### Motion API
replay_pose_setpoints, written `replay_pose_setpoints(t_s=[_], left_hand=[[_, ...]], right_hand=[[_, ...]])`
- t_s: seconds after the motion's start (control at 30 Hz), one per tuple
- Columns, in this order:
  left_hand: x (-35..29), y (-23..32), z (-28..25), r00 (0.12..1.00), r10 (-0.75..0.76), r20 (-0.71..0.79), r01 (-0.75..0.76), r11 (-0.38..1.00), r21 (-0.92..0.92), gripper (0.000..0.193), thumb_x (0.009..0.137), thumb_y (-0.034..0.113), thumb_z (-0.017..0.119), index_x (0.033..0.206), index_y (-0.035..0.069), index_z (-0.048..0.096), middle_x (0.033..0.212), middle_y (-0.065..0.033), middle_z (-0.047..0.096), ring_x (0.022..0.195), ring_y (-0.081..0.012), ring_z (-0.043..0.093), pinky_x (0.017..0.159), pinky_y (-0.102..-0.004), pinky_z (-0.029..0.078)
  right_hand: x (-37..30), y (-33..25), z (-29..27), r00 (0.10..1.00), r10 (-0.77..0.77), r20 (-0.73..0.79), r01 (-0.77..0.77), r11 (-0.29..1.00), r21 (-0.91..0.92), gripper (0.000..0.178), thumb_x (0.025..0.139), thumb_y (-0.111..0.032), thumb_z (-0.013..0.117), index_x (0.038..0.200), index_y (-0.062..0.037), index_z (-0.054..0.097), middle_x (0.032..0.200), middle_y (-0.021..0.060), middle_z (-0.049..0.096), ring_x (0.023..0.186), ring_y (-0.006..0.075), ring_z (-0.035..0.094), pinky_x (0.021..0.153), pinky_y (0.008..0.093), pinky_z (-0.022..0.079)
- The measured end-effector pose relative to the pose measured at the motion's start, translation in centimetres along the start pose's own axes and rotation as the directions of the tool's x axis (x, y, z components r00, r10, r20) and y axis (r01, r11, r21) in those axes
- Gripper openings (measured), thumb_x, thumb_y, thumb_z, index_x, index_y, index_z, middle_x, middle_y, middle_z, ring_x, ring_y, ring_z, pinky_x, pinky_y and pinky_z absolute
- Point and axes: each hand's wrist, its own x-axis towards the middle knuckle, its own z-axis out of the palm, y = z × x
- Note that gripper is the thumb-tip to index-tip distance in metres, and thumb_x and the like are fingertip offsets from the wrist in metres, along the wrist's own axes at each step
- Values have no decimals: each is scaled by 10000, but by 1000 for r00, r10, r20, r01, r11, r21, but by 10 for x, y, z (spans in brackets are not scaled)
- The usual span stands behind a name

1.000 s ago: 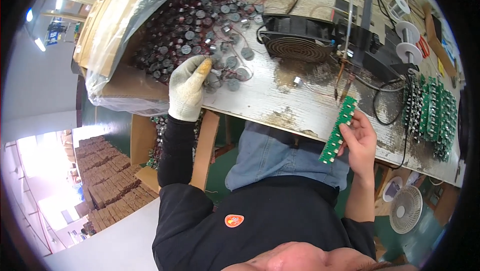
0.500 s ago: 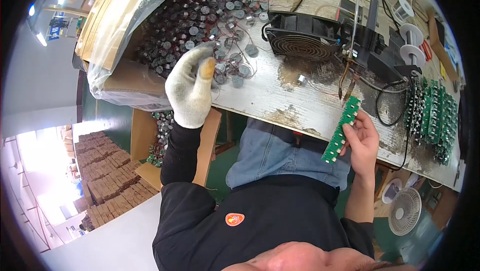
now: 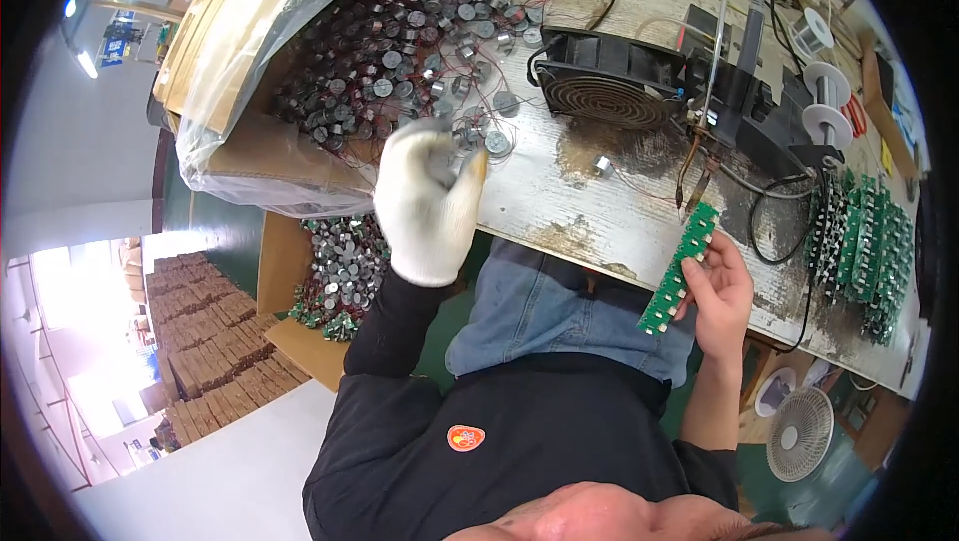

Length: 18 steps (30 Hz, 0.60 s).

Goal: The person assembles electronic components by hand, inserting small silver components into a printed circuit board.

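Observation:
My bare right hand (image 3: 721, 291) grips a narrow green circuit board strip (image 3: 681, 266) with small pale parts along it. The strip's far end lies just below the soldering iron tip (image 3: 696, 191). On the worn white bench, a small silver cylinder (image 3: 603, 166) has thin wires running toward that tip. My left hand (image 3: 428, 196), in a white glove, is over the bench's near edge. Its fingers are curved, thumb apart, and I see nothing between them, though they are a little blurred. Beside its thumb is a grey round disc part (image 3: 497, 143), at the edge of a heap of wired discs (image 3: 400, 51).
A black fan (image 3: 609, 91) stands behind the silver cylinder. White wire spools (image 3: 826, 106) are at the far right, with rows of green boards (image 3: 859, 251) nearer. A plastic-lined carton (image 3: 290, 166) borders the heap. Below the bench sits a box of wired parts (image 3: 340, 271).
My left hand has moved right and slightly nearer, away from the heap. My right hand and the circuit board strip have shifted only slightly; the cylinder stays in place.

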Motion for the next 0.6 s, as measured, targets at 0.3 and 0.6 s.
replay_pose_setpoints(t_s=[0.3, 0.6], left_hand=[[29, 1, 27, 975, -103, 198, 136, 977, -164, 273, 794, 90, 708, 1027, -7, 604, 957, -168, 684, 849, -269, 689, 703, -291, 516], [32, -12, 19, 977, -108, 183, 157, 949, -275, 154, 859, 61, 662, 991, -17, 669, 832, -86, 684, 667, -140, 618, 629, -243, 489]], right_hand=[[1, 0, -1, 1000, -4, 12, 3, 1000, 13, 387, 884, 21, 580, 1241, 85, 444, 1031, 125, 605, 582, 83, 573, 421, 197, 458], [0, -3, 0, 1000, 6, 22, -7, 1000, 30, 385, 881, 30, 575, 1241, 76, 447, 1041, 123, 607, 588, 85, 582, 419, 199, 459]])
